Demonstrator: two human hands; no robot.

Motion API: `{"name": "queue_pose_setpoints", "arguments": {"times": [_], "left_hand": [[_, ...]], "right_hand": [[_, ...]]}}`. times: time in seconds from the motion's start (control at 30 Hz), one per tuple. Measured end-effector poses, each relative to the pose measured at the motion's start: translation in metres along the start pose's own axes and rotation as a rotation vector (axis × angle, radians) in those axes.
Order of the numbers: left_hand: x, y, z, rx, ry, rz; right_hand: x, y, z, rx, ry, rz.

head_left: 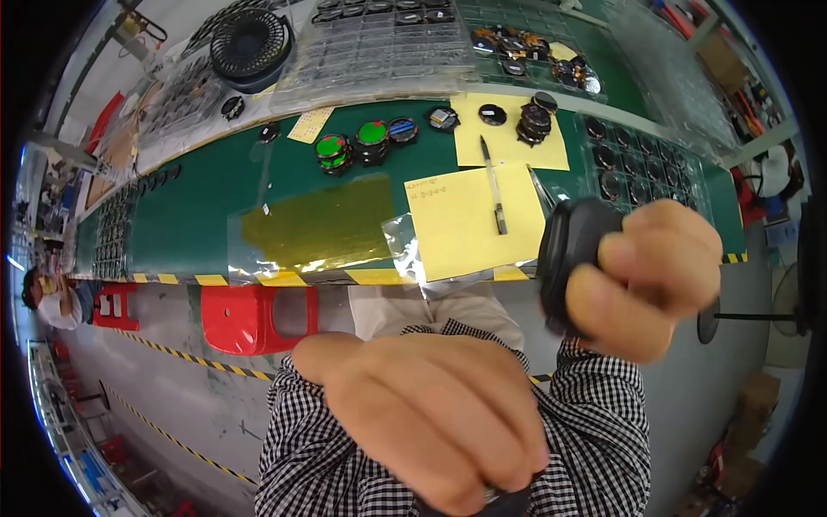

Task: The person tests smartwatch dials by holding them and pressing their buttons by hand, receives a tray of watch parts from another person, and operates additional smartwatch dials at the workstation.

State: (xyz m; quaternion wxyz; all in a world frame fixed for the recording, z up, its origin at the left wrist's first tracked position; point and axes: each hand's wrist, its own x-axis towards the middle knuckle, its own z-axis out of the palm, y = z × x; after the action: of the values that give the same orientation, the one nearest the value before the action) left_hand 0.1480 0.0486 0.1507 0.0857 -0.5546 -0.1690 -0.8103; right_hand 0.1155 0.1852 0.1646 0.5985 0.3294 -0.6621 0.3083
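Close to the camera, my right hand (659,276) has its fingers curled around a thick black round object (573,258), held edge-on above the table's front edge. My left hand (431,405) is at the bottom centre, in front of the checked sleeves, with its fingers bent downward. Part of a dark object (508,501) shows under its fingertips; the rest is hidden. Beyond the hands, a pen (493,185) lies across yellow sheets (469,233), and tweezers (543,185) rest near the right-hand edge of the nearer sheet.
Stacked round parts with green tops (372,133) stand on the green table mat (198,198). Clear trays (379,60) of black parts and a black fan (251,47) are behind. A red stool (241,319) stands below the table edge. Another person (56,302) is at far left.
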Motion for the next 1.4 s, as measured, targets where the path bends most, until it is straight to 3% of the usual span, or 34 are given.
{"name": "queue_pose_setpoints", "arguments": {"times": [0.1, 0.13, 0.2, 0.23, 0.3, 0.33, 0.43, 0.53, 0.57, 0.6, 0.67, 0.73, 0.77, 0.83, 1.0, 1.4], "left_hand": [[-0.001, 0.001, -0.002, 0.042, 0.015, -0.137], [-0.006, 0.016, 0.01, 0.068, 0.126, -0.246], [-0.006, 0.034, -0.005, 0.094, 0.129, -0.342], [-0.004, 0.034, -0.023, 0.103, 0.023, -0.319], [-0.014, 0.031, -0.024, 0.258, 0.253, -0.262], [-0.019, 0.03, -0.028, 0.337, 0.345, -0.253], [-0.03, 0.025, -0.071, 0.785, 0.472, -0.415], [-0.023, -0.007, -0.106, 0.789, 0.616, -0.592], [-0.024, -0.014, -0.119, 0.792, 0.632, -0.637], [-0.03, -0.022, -0.137, 1.04, 0.479, -0.576], [-0.048, -0.034, -0.169, 1.075, 0.469, -0.629], [-0.063, -0.038, -0.188, 0.809, 0.67, -0.789], [-0.066, -0.033, -0.191, 0.755, 0.709, -0.889], [-0.066, -0.031, -0.192, 0.551, 0.841, -0.878], [-0.068, -0.03, -0.191, 0.691, 0.788, -0.927], [-0.071, -0.029, -0.189, 0.521, 0.815, -0.919]], "right_hand": [[-0.002, 0.009, -0.008, 0.034, -0.025, -0.095], [-0.001, 0.005, -0.01, 0.078, -0.013, -0.128], [0.002, -0.003, -0.014, 0.152, 0.065, -0.23], [0.003, -0.007, -0.016, 0.19, 0.104, -0.281], [0.007, -0.017, -0.03, 0.264, 0.042, -0.16], [0.009, -0.03, -0.043, 0.296, -0.055, 0.014], [0.006, -0.083, -0.027, 0.128, -0.045, 0.561], [0.01, -0.039, -0.038, 0.066, -0.846, 0.643], [-0.001, -0.019, -0.023, 0.257, -0.746, 0.621], [-0.025, 0.005, 0.007, 0.542, -0.539, 0.691], [-0.068, 0.05, 0.056, 0.951, -0.27, 0.861], [-0.079, 0.085, 0.066, 1.12, -0.393, 1.26], [-0.096, 0.1, 0.074, 1.075, -0.406, 1.366], [-0.124, 0.124, 0.083, 1.251, -0.339, 1.566], [-0.138, 0.126, 0.086, 1.194, -0.305, 1.647], [-0.137, 0.12, 0.083, 1.166, -0.357, 1.588]]}}
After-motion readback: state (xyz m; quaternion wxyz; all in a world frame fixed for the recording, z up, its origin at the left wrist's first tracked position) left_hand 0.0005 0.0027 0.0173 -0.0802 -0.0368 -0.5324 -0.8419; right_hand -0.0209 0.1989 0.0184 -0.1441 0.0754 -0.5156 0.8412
